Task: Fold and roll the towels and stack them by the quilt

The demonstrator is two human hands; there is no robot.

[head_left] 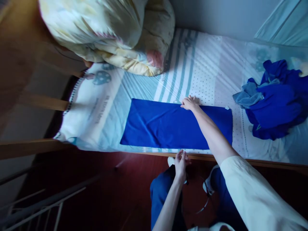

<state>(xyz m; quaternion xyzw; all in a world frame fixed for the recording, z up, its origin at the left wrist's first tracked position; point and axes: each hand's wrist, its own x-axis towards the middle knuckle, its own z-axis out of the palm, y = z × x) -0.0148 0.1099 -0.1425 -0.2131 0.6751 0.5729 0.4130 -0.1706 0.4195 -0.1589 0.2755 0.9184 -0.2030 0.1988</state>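
Observation:
A bright blue cloth (pixel 163 125), folded into a long flat rectangle, lies on the striped bed sheet (pixel 204 73) near the bed's front edge. My right hand (pixel 189 103) reaches across it and rests on its far edge near the middle, fingers bent down onto the fabric. My left hand (pixel 181 163) is at the cloth's near edge by the wooden bed rail (pixel 264 163), fingers together; whether they pinch the cloth I cannot make out.
A bundled yellow-white duvet (pixel 113 32) fills the bed's far left. A heap of blue clothes (pixel 274 102) lies at the right. A wooden bed frame post (pixel 31 147) and a metal rack (pixel 40 205) stand at the left over dark red floor.

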